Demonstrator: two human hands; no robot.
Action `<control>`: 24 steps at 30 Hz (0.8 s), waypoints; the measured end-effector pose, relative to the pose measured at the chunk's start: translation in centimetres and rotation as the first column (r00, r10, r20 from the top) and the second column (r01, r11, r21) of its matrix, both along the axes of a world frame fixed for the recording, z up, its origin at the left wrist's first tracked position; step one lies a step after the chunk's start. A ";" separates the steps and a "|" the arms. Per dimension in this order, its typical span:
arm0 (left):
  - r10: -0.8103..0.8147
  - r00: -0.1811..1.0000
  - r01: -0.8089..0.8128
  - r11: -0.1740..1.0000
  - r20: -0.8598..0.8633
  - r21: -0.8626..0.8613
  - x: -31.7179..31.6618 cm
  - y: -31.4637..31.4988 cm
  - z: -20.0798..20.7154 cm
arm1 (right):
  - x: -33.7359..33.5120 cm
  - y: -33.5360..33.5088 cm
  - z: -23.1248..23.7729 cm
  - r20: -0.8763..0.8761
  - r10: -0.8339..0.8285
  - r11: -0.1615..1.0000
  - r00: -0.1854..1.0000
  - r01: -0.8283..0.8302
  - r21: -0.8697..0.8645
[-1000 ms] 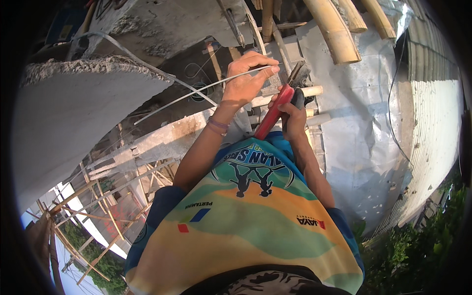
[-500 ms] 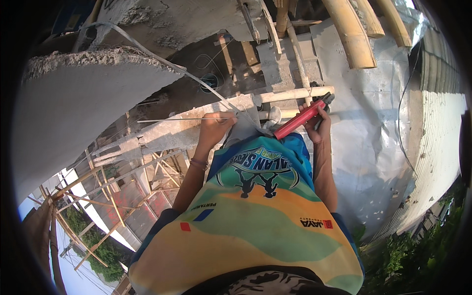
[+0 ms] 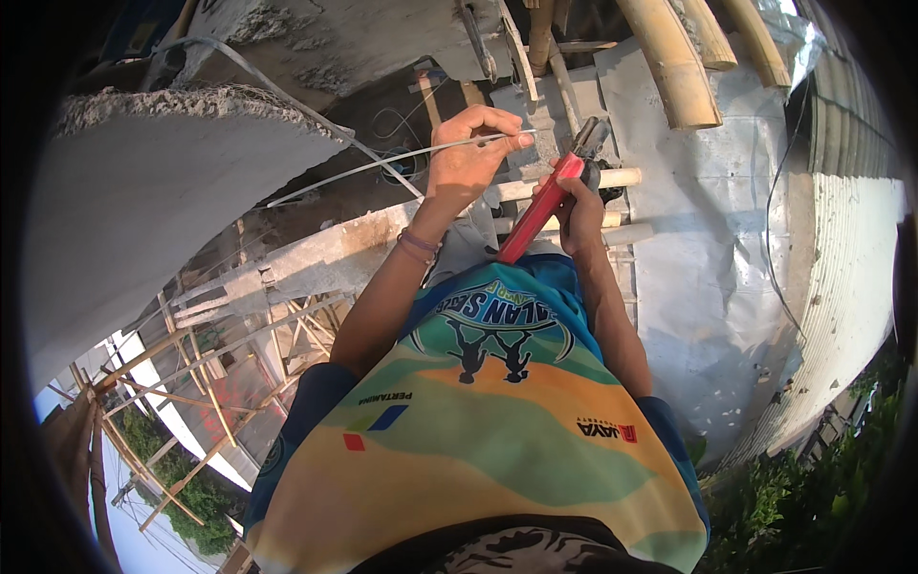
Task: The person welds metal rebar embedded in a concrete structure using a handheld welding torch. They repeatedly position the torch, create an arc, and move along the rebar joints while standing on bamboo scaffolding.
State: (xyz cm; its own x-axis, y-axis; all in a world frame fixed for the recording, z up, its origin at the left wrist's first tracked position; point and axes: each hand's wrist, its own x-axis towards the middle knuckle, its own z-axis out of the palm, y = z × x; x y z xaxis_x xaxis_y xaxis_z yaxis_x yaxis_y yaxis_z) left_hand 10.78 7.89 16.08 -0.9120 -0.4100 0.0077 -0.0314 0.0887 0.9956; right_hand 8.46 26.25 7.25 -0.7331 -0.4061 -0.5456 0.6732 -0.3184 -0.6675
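Note:
My left hand [image 3: 469, 165] is raised ahead of my body, with thumb and fingers pinched round a thin grey welding rod [image 3: 354, 175]. The rod's long part slants down to the left, and a short pale end sticks out past my fingertips. In my right hand [image 3: 579, 218] is a red tool [image 3: 537, 212] that looks like a welding electrode holder. Its dark jaws point up and away, while the lower end of its handle lies against my shirt. A small gap separates the rod's short end from the jaws.
Cut bamboo poles [image 3: 669, 72] jut in at the upper right above metal sheeting [image 3: 703, 277]. A rough-edged concrete slab [image 3: 182, 182] fills the left. Below are a concrete beam [image 3: 335, 244] and bamboo scaffolding [image 3: 210, 364], with a drop between them. A grey pipe [image 3: 277, 91] crosses the upper left.
My left hand has moved up and to the right with the rod, toward the jaws. My right hand has shifted slightly left, and the red tool now stands steeper.

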 end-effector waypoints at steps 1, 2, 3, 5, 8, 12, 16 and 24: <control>-0.054 0.998 0.052 0.991 -0.016 -0.120 -0.8 0.2 0.1 | 0.3 -0.4 0.5 0.037 -0.022 1.000 0.999 0.022 0.011; -0.101 0.995 0.096 0.963 -0.007 -0.253 -1.3 0.4 0.2 | 0.4 -0.5 0.9 0.029 -0.027 1.000 0.999 0.027 0.014; -0.129 0.991 0.136 0.966 0.044 -0.221 -1.8 0.6 0.2 | 0.6 -0.5 1.2 0.017 -0.028 1.000 0.999 0.028 0.001; -0.166 0.986 0.154 0.955 -0.025 -0.252 -2.6 0.9 0.0 | 0.8 -0.6 1.5 0.008 -0.044 0.999 0.999 0.044 -0.011; -0.206 0.976 0.177 0.941 -0.073 -0.288 -3.4 1.5 -0.2 | 0.8 -0.7 1.4 0.015 -0.066 0.998 0.998 0.066 0.002; -0.245 0.966 0.206 0.923 -0.086 -0.327 -4.0 1.9 -0.3 | 0.9 -0.7 1.4 0.021 -0.074 0.997 0.997 0.074 0.031; -0.277 0.955 0.209 0.881 -0.103 -0.424 -4.6 1.7 -0.4 | 0.9 -0.8 1.5 0.023 -0.072 0.996 0.997 0.071 0.051; -0.290 0.951 0.216 0.869 -0.105 -0.445 -5.1 1.4 -1.5 | 0.6 -0.8 1.3 0.039 -0.007 1.000 0.999 0.006 0.022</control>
